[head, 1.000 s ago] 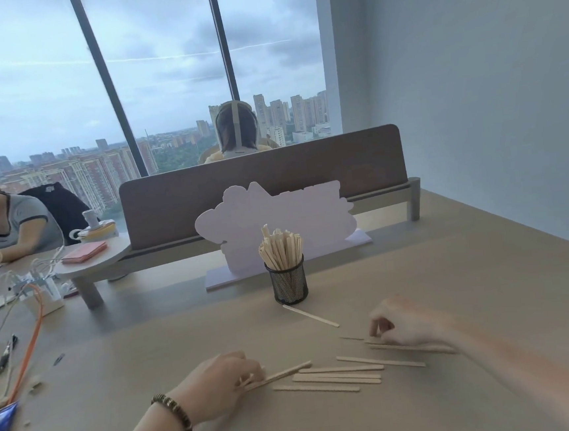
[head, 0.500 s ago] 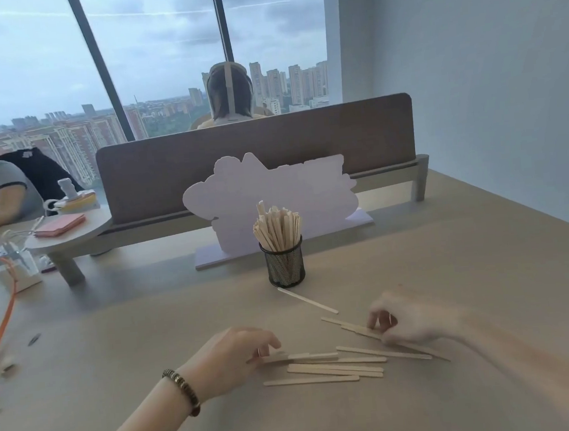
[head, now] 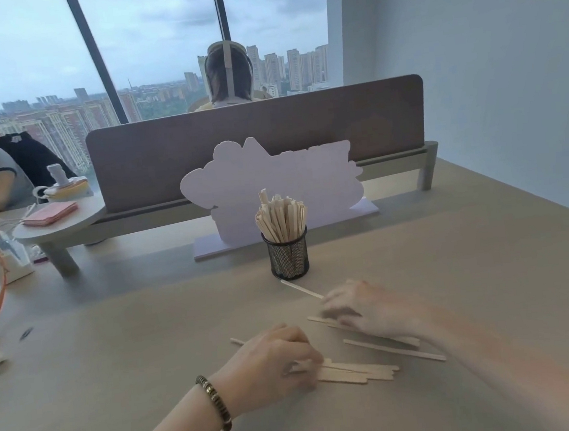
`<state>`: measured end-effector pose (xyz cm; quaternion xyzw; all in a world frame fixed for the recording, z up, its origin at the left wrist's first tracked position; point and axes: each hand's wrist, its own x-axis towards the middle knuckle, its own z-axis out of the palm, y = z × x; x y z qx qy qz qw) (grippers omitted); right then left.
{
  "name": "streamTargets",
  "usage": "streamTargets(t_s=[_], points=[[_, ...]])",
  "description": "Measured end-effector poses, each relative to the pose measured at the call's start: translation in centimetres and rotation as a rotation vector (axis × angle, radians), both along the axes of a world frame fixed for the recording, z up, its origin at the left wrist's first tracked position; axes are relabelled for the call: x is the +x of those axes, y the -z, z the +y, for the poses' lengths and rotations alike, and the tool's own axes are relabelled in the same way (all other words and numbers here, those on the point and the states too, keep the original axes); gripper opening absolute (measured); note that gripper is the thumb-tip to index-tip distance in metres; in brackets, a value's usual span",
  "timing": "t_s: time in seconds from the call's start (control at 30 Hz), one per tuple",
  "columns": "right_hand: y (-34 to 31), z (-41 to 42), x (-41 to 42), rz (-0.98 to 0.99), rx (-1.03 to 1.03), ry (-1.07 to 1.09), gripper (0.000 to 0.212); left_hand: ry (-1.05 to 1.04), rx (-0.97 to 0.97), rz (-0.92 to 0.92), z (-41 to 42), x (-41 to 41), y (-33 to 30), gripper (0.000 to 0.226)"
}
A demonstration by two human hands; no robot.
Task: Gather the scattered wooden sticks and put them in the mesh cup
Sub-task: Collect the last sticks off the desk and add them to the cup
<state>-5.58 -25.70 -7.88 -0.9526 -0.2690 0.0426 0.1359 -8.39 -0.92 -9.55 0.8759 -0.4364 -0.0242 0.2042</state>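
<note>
Nearest the camera, the left hand (head: 272,364) lies knuckles-up on the table (head: 117,367), its fingers (head: 306,359) curled down onto the near end of a small bundle of sticks (head: 355,371) that lies flat and points right; whether they pinch the wood or only press on it cannot be told. A beaded bracelet (head: 215,402) circles that wrist. One stick end (head: 237,341) pokes out from behind the hand on its left. Just beyond the bundle a single stick (head: 394,350) lies apart, slanting down to the right. The right hand (head: 363,309) is blurred; its fingers are bent over a pair of long sticks (head: 327,322) passing beneath the palm, but the grip cannot be read. Another loose stick (head: 301,288) runs from its fingertips toward the mesh cup (head: 288,256). The cup stands upright, packed with standing sticks (head: 281,215), before a white cutout board (head: 273,182) and a brown divider (head: 269,130).
</note>
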Motion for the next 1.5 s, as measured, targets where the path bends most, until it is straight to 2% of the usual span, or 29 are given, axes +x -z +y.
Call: streamTargets(t_s=[0.2,0.3,0.37,0.47,0.53,0.73,0.87,1.1,1.23,1.37,1.5], points=[[-0.4,-1.5,0.0,-0.03,0.004,0.044,0.014,0.003,-0.019,0.021,1.4,0.0,-0.7,0.024],[-0.7,-2.4,-0.5,-0.023,0.036,0.075,0.011,-0.032,0.004,0.026,2.1,0.0,-1.0,0.023],[-0.9,-2.7,-1.2,0.007,0.058,0.117,0.023,-0.06,0.019,0.015,2.4,0.0,-0.9,0.032],[-0.9,-3.1,-1.8,0.043,-0.095,0.112,0.049,-0.122,0.081,-0.026,2.9,0.0,-0.6,0.045],[-1.1,-2.9,-2.4,0.032,-0.142,0.11,0.048,-0.136,0.121,-0.023,3.0,0.0,-0.7,0.04],[-1.2,-1.7,-3.6,0.006,-0.069,0.137,0.038,-0.166,0.194,0.018,2.6,0.3,-1.5,0.015],[-1.2,-1.3,-4.2,0.031,-0.119,0.114,0.046,-0.148,0.177,0.029,2.7,0.1,-1.5,0.012],[-1.1,-0.8,-4.4,0.087,-0.072,0.15,0.028,-0.183,0.233,0.051,2.2,0.0,-1.8,0.022],[-1.0,-0.8,-4.4,0.05,-0.052,0.169,0.017,-0.192,0.267,0.048,2.1,0.1,-1.7,0.025],[-1.2,-0.7,-4.2,0.069,-0.052,0.175,0.013,-0.18,0.258,0.06,2.3,-0.2,-1.9,0.014],[-1.6,-0.7,-4.2,0.098,-0.083,0.171,0.016,-0.196,0.287,0.0,2.2,-0.6,-2.0,0.017]])
